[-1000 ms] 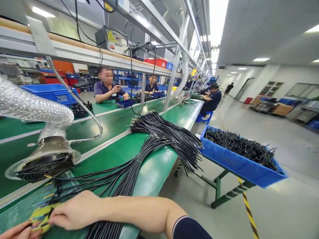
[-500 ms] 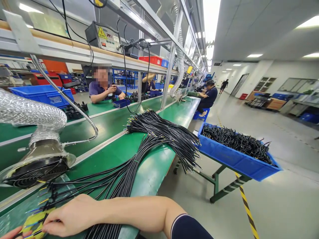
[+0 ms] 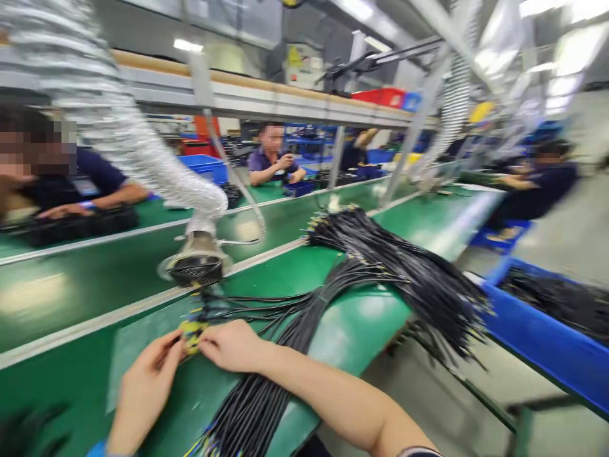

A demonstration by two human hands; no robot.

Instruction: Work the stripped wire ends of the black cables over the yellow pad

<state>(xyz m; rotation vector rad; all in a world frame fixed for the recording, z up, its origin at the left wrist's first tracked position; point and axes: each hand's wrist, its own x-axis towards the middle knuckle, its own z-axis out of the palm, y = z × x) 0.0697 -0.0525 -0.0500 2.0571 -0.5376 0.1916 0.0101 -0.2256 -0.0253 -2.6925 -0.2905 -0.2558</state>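
A small yellow block (image 3: 193, 336) with blue and dark wire bits across it lies on a clear sheet on the green bench. At its left edge, my left hand (image 3: 150, 371) is closed, thumb and fingertips pinched together. My right hand (image 3: 235, 346) pinches at the block's right edge. What either set of fingertips holds is too small and blurred to make out. Black cables (image 3: 271, 304) with stripped ends fan toward the block, and a bundle of them (image 3: 266, 393) passes under my right forearm.
A fume hood (image 3: 195, 260) on a silver duct (image 3: 157, 171) hangs just behind the block. A large cable pile (image 3: 394, 260) overhangs the bench's right edge. Beside it stands a blue bin (image 3: 537, 343) of black parts. Co-workers (image 3: 273, 158) sit across the bench.
The view has swung left, so both my hands and the yellow block now sit nearer the middle. My left hand has come fully into view. Another co-worker appears at the far left.
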